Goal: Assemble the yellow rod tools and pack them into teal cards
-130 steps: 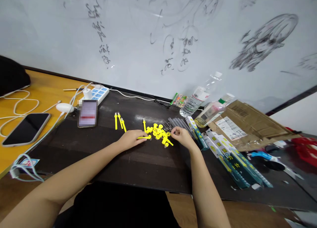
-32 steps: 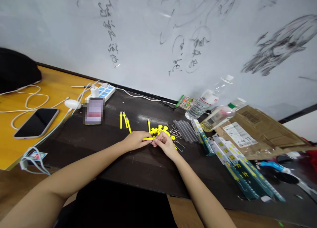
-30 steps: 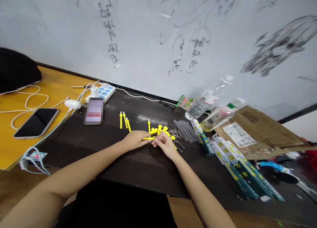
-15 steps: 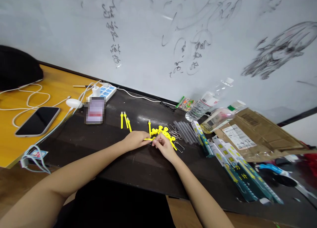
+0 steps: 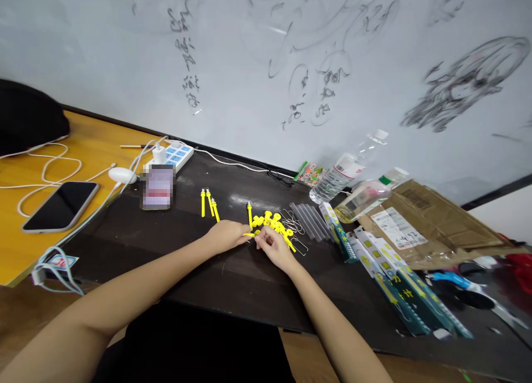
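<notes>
My left hand (image 5: 226,236) is closed in a pinch on a thin yellow plastic rod (image 5: 249,235), whose end points toward my other hand. Right beside that end, my right hand (image 5: 275,248) has its fingers curled together; whatever they pinch is too small to make out. Just beyond my fingers lies a pile of small yellow plastic parts (image 5: 268,217). A yellow rod with a metal tip (image 5: 250,212) lies left of the pile. Farther left are several similar yellow rods (image 5: 209,201), one partly behind my left hand. Bent metal wire loops (image 5: 300,246) lie right of the pile.
Clear grey plastic tubes (image 5: 311,222) lie in a row to the right, beside printed narrow boxes (image 5: 338,234). Behind them are a water bottle (image 5: 338,175) and a cardboard parcel (image 5: 419,222). A phone (image 5: 61,205), cables and a power strip (image 5: 178,156) occupy the left.
The view has shifted slightly. Both hands stay close together at the yellow rod, with only a small movement of the fingers.
</notes>
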Tool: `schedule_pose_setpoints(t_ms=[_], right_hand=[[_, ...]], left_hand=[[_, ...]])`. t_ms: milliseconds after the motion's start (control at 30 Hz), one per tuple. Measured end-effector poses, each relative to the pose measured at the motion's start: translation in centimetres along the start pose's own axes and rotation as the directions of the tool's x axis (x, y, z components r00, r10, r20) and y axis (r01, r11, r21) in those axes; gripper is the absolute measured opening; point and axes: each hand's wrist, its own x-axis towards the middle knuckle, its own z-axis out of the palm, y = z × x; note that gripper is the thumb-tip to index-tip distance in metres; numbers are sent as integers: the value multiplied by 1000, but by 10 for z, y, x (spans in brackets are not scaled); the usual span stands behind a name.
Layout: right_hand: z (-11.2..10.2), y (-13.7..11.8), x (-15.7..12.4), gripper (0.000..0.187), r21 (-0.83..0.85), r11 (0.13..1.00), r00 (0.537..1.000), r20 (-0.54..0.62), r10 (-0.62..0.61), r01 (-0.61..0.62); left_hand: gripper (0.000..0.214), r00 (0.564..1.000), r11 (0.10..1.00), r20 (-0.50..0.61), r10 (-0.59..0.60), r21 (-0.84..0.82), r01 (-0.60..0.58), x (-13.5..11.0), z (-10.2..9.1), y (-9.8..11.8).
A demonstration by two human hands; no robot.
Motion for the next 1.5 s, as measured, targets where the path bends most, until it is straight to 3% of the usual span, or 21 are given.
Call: schedule_pose_setpoints(t_ms=[600, 967, 1200, 1500], right_hand=[[0, -2, -1, 24, -23, 1000, 1000, 25, -4, 5], [1, -4, 0, 25, -14, 1000, 999, 35, -3, 3], [7, 0, -2, 22, -86, 996, 999, -47, -17, 13], [11, -3, 3, 24, 31, 997, 995, -63, 72, -71]], left_hand=[[26, 991, 990, -29, 133, 60, -131, 1, 1, -4], [27, 998, 996, 14, 68, 55, -69, 0, -3, -1], [29, 997, 999, 75, 26, 25, -28, -1, -4, 1], [31, 995, 974, 6, 101, 204, -100, -1, 6, 6]])
